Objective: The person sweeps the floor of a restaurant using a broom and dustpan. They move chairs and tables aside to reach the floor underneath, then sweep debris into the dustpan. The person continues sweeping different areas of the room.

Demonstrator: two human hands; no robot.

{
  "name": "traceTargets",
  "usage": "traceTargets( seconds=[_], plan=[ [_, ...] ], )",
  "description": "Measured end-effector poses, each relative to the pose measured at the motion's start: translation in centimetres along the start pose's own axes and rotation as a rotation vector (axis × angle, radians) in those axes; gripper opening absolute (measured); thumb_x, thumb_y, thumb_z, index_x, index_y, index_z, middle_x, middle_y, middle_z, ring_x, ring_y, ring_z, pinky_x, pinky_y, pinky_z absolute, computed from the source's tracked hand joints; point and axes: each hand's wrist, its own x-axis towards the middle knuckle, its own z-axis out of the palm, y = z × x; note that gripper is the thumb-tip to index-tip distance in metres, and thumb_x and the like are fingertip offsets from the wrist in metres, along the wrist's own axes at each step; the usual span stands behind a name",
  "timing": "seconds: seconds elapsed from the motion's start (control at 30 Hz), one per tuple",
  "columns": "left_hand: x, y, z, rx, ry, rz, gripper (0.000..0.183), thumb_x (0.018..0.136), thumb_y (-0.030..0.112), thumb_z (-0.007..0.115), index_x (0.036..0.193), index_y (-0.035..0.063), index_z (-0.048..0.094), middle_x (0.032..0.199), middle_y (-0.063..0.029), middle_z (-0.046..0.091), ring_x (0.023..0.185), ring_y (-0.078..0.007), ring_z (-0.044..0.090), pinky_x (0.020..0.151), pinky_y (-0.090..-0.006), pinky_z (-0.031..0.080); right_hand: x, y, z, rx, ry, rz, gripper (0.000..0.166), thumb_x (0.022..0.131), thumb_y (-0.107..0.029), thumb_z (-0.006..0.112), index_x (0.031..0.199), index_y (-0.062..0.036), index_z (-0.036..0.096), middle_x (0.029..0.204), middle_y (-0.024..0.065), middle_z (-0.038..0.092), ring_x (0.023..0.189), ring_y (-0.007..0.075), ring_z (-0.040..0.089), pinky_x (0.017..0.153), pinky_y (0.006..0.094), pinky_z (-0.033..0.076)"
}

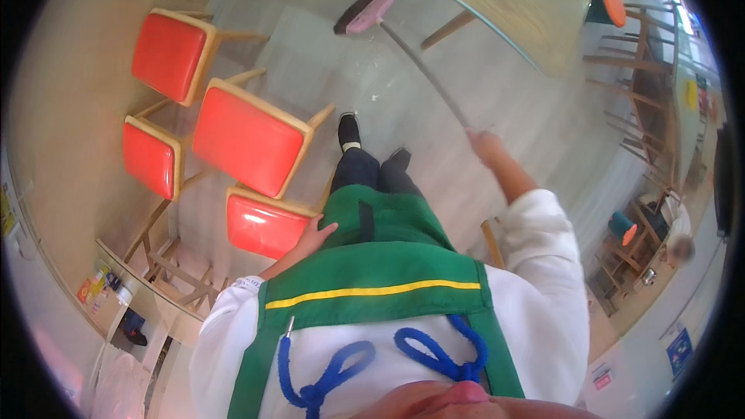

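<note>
My right hand [484, 144] grips the top end of a long-handled broom. The broom's grey handle [428, 73] slants away to a pink head [369, 11] with dark bristles [361, 4], which rests on the floor. Small whitish bits of debris [375, 96] lie on the floor between the broom head and my shoes. My left hand [316, 237] is at the side of my green apron [378, 267], thumb and fingers apart. It is beside the nearest red-padded stool [265, 222]; whether it touches the seat edge I cannot tell.
More red-padded wooden stools [247, 137] stand close together on my left. Ahead to the right is a wooden table [524, 0] with a leg [448, 29] near the broom handle. Green bins with orange tops [612, 4] and a seated person [678, 218] are on the far right.
</note>
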Motion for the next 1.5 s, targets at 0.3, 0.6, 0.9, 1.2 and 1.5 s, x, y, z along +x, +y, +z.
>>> traceTargets(
  seconds=[0.3,0.6,0.9,1.2,1.5],
  plan=[
    [-0.4,-2.4,-0.6,-0.071,-0.061,-0.015,0.059,0.08,0.04,0.056,0.118,-0.0039,0.044,0.11,-0.0206,0.053,0.105,-0.0275,0.05,0.088,-0.0328,0.039,-9.3,6.0,16.2,0.365,-0.235,0.317,0.068,0.082,-0.057,0.039,0.081,0.0096,0.056,0.064,0.0207,0.057,0.055,0.0316,0.059,0.052,0.041,0.047],
    [-2.0,2.6,0.7,0.243,-0.019,0.157,0.056,0.081,0.04,0.054,0.114,-0.0042,0.048,0.106,-0.0185,0.055,0.098,-0.0256,0.054,0.085,-0.0311,0.041,-22.1,15.5,14.0,0.175,-0.197,0.217,0.062,0.085,-0.051,0.036,0.087,0.0061,0.06,0.079,0.0251,0.06,0.071,0.0353,0.06,0.066,0.0429,0.048],
    [-7.6,-5.5,0.2,0.037,0.068,-0.001,0.038,0.084,0.03,0.054,0.11,0.0011,0.052,0.089,-0.0091,0.06,0.084,-0.0132,0.055,0.072,-0.0269,0.044,-8.7,5.7,16.1,0.66,-0.252,0.185,0.059,0.086,-0.051,0.035,0.081,0.0048,0.054,0.063,0.0171,0.055,0.051,0.0282,0.054,0.048,0.0417,0.043],
    [-10.5,-16.1,5.0,-0.18,0.014,0.042,0.037,0.085,0.03,0.053,0.109,0.0014,0.053,0.088,-0.009,0.061,0.081,-0.0129,0.055,0.071,-0.0273,0.045,-18.3,11.2,17.6,0.458,-0.352,0.165,0.06,0.086,-0.052,0.032,0.081,0.003,0.058,0.067,0.0169,0.058,0.059,0.0289,0.058,0.056,0.0401,0.046],
    [-10.5,-11.7,4.7,-0.023,0.14,0.079,0.034,0.086,0.027,0.051,0.108,0.0007,0.054,0.087,-0.0088,0.061,0.081,-0.0139,0.057,0.071,-0.0276,0.045,-11.8,3.8,14.4,0.065,-0.191,-0.015,0.06,0.087,-0.048,0.035,0.092,0.0074,0.057,0.076,0.0207,0.061,0.061,0.031,0.06,0.061,0.0409,0.048]
  ],
)
